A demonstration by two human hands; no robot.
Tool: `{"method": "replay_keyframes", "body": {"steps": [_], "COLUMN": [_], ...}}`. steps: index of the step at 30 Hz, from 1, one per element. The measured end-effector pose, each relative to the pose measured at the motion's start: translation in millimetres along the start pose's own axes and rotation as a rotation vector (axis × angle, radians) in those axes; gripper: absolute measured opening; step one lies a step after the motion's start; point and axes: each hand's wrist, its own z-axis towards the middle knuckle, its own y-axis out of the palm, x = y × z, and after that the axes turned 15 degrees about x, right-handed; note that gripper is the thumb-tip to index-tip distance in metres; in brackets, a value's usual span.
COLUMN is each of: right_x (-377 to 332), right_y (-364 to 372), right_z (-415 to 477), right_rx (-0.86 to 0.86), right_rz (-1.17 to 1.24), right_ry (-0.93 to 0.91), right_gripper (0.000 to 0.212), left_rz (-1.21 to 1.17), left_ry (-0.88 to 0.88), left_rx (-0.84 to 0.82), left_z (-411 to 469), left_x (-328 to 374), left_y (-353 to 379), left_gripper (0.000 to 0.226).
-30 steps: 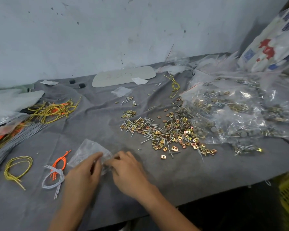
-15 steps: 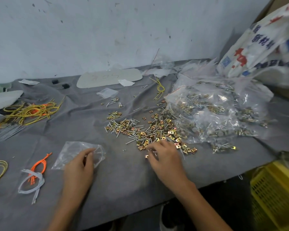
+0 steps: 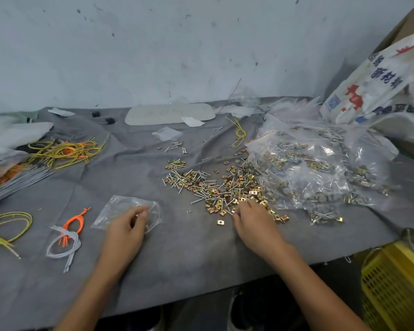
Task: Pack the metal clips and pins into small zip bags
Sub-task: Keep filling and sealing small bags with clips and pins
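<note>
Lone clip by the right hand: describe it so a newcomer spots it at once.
On the grey cloth, find the heap of gold clips and silver pins in the middle. Just before its near edge, left of the right hand, one gold square clip lies flat. Unlike the heaped ones, it sits alone, touching nothing.

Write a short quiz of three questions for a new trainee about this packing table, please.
1. True or false: the left hand grips the small zip bag.
2. Choose one: the right hand reaches into A) the loose pile of clips and pins, B) the yellow crate, C) the orange cord.
3. Fill in: the filled bags lie on the person's ____ side of the loose pile.
Key: 1 true; 2 A; 3 right.
</note>
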Motion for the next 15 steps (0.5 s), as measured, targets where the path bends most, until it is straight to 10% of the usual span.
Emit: {"method": "replay_keyframes", "body": {"steps": [15], "right_x": [-78.1], "right_y": [3.8], "right_z": [-7.3], "right_rx": [-0.018], "right_rz": [0.573], "right_ry": [0.091], "right_gripper": [0.015], "left_rz": [-0.026], "left_ry": [-0.089], "left_rx": [0.016], "left_z": [-3.8], "left_x": [5.8], "left_y": [2.6], "left_gripper": [0.038]}}
